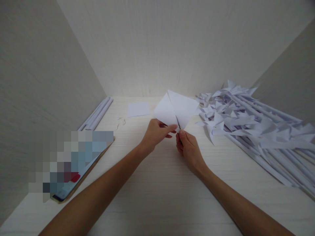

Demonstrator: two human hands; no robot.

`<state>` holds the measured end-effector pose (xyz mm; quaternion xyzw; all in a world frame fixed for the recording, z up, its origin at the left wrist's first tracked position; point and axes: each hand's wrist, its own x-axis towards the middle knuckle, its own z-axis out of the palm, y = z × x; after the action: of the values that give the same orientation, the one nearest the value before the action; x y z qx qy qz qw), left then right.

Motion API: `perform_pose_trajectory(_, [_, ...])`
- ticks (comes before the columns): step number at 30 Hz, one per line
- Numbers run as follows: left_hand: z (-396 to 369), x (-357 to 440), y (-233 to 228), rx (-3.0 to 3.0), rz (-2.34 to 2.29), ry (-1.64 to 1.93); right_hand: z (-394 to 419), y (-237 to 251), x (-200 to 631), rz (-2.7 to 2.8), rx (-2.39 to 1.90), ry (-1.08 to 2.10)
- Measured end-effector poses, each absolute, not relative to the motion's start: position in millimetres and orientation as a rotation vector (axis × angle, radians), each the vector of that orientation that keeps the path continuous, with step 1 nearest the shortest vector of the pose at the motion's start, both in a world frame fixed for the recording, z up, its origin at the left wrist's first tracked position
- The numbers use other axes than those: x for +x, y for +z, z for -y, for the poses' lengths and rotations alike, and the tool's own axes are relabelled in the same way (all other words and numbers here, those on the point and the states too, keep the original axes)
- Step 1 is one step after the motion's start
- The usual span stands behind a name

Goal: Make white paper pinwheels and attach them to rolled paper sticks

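A white square sheet of paper (185,105) is held up over the table, one corner turned towards me, with a crease running from its far corner to the near one. My left hand (157,131) grips the near left edge, thumb on top and fingers beneath. At the near corner my right hand (189,147) is closed, its thumb pressed down beside a thin dark line in the paper. Whether that line is an open slit or a narrow blade, I cannot tell. The curled fingers hide whatever lies inside the right hand.
A flat paper square (138,109) lies behind my left hand, near small paper scraps (120,122). Rolled paper tubes (99,113) rest along the left wall. A phone (71,183), partly blurred, leans at left. Paper pinwheels on paper sticks (246,121) pile up at right.
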<state>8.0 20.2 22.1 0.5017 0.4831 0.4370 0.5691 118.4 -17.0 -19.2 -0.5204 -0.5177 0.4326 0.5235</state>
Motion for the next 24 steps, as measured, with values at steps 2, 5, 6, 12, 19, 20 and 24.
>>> perform_pose_trajectory(2, [-23.1,3.2,24.9,1.164,-1.132,1.041,17.2,-19.0,118.6,1.257,-1.257,1.023])
perform_pose_trajectory(5, [-29.7,-6.7,32.1,1.140,-1.121,1.103,17.3,-18.6,118.3,1.286,-1.275,1.019])
perform_pose_trajectory(6, [-32.0,-10.0,34.5,1.140,-1.128,1.129,17.2,-18.6,118.1,1.293,-1.280,1.020])
perform_pose_trajectory(12, [-42.2,-22.5,31.9,1.238,-1.216,1.095,16.2,-20.7,118.1,1.294,-1.269,1.032])
perform_pose_trajectory(19, [-68.7,-22.4,6.4,1.580,-1.516,1.061,21.1,-20.0,114.6,1.189,-1.208,1.088])
perform_pose_trajectory(20, [-76.8,-17.7,6.5,1.711,-1.568,1.083,22.2,-19.6,114.2,1.175,-1.196,1.095])
perform_pose_trajectory(24, [-115.9,13.9,16.5,2.423,-1.447,0.728,25.2,-18.4,114.4,1.098,-1.146,1.093])
